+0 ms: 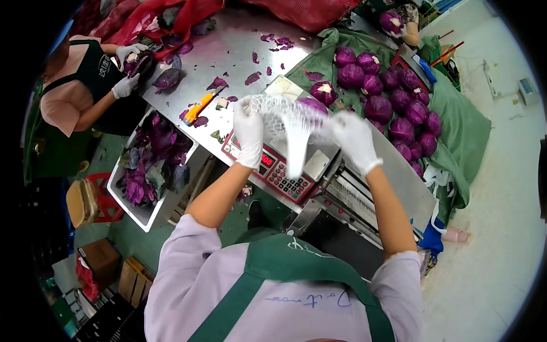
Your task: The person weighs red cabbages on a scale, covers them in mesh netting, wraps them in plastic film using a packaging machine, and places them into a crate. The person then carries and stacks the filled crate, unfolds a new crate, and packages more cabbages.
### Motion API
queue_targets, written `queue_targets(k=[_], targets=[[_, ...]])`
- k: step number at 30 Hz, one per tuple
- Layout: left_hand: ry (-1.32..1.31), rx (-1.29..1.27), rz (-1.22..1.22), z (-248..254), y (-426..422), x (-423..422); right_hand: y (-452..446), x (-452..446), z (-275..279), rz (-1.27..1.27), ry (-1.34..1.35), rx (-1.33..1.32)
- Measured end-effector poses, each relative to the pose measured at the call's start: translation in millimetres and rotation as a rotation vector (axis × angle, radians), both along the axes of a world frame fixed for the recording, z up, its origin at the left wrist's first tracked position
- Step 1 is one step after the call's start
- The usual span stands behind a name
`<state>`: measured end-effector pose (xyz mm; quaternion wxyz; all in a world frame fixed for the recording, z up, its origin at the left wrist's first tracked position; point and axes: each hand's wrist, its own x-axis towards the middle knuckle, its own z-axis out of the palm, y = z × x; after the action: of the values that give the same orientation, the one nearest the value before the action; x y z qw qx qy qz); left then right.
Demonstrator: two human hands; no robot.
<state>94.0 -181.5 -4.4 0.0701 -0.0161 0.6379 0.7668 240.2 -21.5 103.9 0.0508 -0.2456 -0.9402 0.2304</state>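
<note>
White mesh netting (296, 122) is stretched between my two white-gloved hands above a weighing scale. My left hand (248, 128) is closed on the netting's left end. At its right end my right hand (353, 137) is closed on it too, blurred by motion. Part of the netting hangs down over the red-framed keypad (286, 178) of the scale. Behind the netting, one purple cabbage (313, 106) shows partly; whether it touches the scale is hidden. Another purple cabbage (323, 93) sits just beyond.
Several purple cabbages (401, 101) lie on green cloth (476, 131) at right. A yellow knife (199, 107) lies on the metal table (228, 45). A leaf-filled white bin (149, 218) stands lower left. Co-workers' hands (125, 86) hold cabbages at left and top right.
</note>
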Motion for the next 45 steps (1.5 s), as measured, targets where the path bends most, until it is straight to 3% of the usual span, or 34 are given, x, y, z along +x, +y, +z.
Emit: queue_targets(k=[2,3,4,5,6,7,8,9,10,12,13,14,15,16,19,21,22,24,25,26,28,30,31,32,33,35,36,38,39,40,41,43,44,45], targets=[[0.075,-0.064,0.076,-35,9,-13,34,-47,-13,-0.055,0.199,0.21],[0.217,-0.437,0.003,-46,9,-17,46,-63,-22,-0.055,0.195,0.213],[0.359,-0.81,-0.074,-52,10,-21,56,-75,-34,-0.145,0.044,0.19],[0.358,-0.836,-0.232,-40,7,-16,67,-86,-49,-0.234,-0.107,0.169],[0.3,-0.92,-0.385,-27,8,-8,87,-87,-72,-0.059,-0.37,0.118],[0.353,-0.954,-0.451,-28,13,2,121,-87,-145,-0.177,-0.227,-0.283],[0.403,-0.989,-0.517,-32,16,12,117,-83,-157,-0.245,-0.119,-0.648],[0.437,-0.961,-0.465,-38,17,20,112,-79,-168,-0.351,-0.013,-0.998],[0.473,-0.932,-0.412,-43,16,27,71,-66,-126,-0.407,0.059,-1.315],[0.515,-0.889,-0.434,-41,10,35,40,-47,-96,-0.424,0.08,-0.82],[0.145,-0.236,-0.521,-39,10,38,19,-34,-70,-0.409,0.236,-0.941],[-0.17,0.186,-0.628,-20,1,48,-4,-16,-49,-0.404,0.389,-1.065],[-0.541,0.552,-0.638,-2,-9,58,-21,0,-35,-0.365,0.459,-1.102],[-0.844,0.694,-0.7,41,-24,66,-33,15,-24,-0.321,0.529,-1.136],[-0.905,0.737,-0.752,51,-48,83,-47,70,-23,-0.031,0.539,-0.613],[-0.974,0.698,-0.759,50,-63,96,-81,95,39,-0.191,0.626,-1.025],[-0.995,0.642,-0.714,57,-69,104,-81,114,34,-0.07,0.544,-0.693],[-1.094,0.813,-0.772,59,-77,120,-82,150,46,-0.182,0.475,-1.58],[-1.094,1.217,-0.941,51,-76,129,-66,165,35,0.204,0.195,-1.743],[-1.077,0.958,-0.893,52,-77,144,-68,181,35,0.188,0.023,-1.572],[-1.008,0.935,-1.143,59,-69,170,-74,204,47,0.236,-0.154,-1.303],[-0.755,1.026,-0.985,47,-62,203,-66,236,38,0.294,0.383,-1.165],[-0.853,1.001,-1.025,68,-60,214,-64,248,32,0.179,0.614,-1.228],[-0.949,0.971,-1.063,89,-58,227,-59,259,28,-0.208,0.759,-1.658],[-0.893,0.989,-1.086,85,-56,238,-50,268,14,-0.401,0.704,-1.774],[-0.779,1.026,-1.127,77,-51,261,-51,305,-18,-0.325,0.597,-1.294],[-0.925,1.029,-1.103,80,-47,272,-67,316,-19,-0.276,0.478,-1.074],[-0.924,1.076,-1.105,78,-40,292,-96,344,-8,-0.454,0.625,-1.483],[-0.963,1.105,-1.097,90,-32,305,-100,358,-5,-0.423,0.606,-1.768],[-1.003,1.134,-1.086,99,-25,317,-105,364,5,-0.622,0.529,-1.871],[-1.008,1.127,-1.099,97,-17,324,-97,376,-22,-0.196,0.802,-2.088],[-0.971,0.95,-1.1,100,2,326,-82,384,-22,0.043,0.963,-2.201],[-0.749,0.781,-1.076,110,5,321,-75,389,-22,0.173,1.03,-2.259],[-0.421,0.678,-1.072,98,14,309,-68,385,-4,-0.213,0.914,-2.007]])
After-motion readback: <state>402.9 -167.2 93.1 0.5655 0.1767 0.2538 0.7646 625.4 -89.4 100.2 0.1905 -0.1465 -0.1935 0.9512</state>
